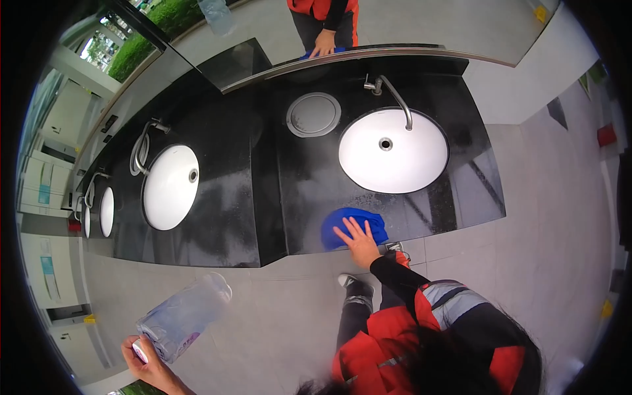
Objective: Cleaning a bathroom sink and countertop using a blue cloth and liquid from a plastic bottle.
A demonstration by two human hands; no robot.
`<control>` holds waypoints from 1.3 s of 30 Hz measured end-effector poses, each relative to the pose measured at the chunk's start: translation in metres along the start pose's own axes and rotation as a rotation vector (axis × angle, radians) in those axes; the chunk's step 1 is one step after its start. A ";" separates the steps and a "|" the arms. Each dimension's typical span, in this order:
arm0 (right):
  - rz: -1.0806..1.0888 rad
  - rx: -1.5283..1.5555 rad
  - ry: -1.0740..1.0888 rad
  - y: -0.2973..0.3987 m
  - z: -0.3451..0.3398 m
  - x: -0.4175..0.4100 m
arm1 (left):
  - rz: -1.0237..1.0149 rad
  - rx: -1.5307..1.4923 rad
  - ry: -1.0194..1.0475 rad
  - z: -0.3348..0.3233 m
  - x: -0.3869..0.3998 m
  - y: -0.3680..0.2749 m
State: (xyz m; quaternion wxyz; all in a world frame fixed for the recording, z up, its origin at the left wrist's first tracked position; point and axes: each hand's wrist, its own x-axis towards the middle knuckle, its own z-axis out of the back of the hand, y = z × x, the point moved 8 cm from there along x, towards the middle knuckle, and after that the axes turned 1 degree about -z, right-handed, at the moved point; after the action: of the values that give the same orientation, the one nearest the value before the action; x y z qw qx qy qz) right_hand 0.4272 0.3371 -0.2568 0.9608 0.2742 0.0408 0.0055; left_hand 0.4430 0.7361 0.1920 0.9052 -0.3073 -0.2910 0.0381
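My right hand [364, 248] lies flat, fingers spread, on a bunched blue cloth [335, 219]. The cloth rests near the front edge of the black stone countertop [306, 192], in front of the white oval washbasin [365, 168]. Its left side is blurred. Out to the left, my left hand [148, 365] grips a large clear plastic bottle [182, 316] at its capped neck. The bottle tilts with its base up and away from me, above the floor and apart from the counter. A label on it bears writing.
A curved tap [397, 96] reaches over the near basin, beside a round metal lid [314, 114]. The counter drops at a step [269, 197] to a lower section with another basin [170, 192]. A mirror [405, 24] runs behind. Grey tiled floor [276, 306] lies below.
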 end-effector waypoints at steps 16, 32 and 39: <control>0.368 0.304 0.173 -0.008 0.078 0.203 | 0.149 0.120 -0.111 -0.143 0.045 -0.025; 0.166 -0.702 0.115 -0.283 0.175 0.396 | 0.181 0.215 -0.152 -0.144 0.039 -0.030; 0.175 -0.719 0.146 -0.270 0.169 0.402 | 0.192 0.276 -0.146 -0.143 0.038 -0.029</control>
State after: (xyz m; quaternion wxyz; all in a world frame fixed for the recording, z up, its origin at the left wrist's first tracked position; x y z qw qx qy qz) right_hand 0.8381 0.0321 -0.2863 0.9861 -0.0794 0.0811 0.1213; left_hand 0.5502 0.6454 0.1364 0.9075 -0.2029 -0.3172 0.1862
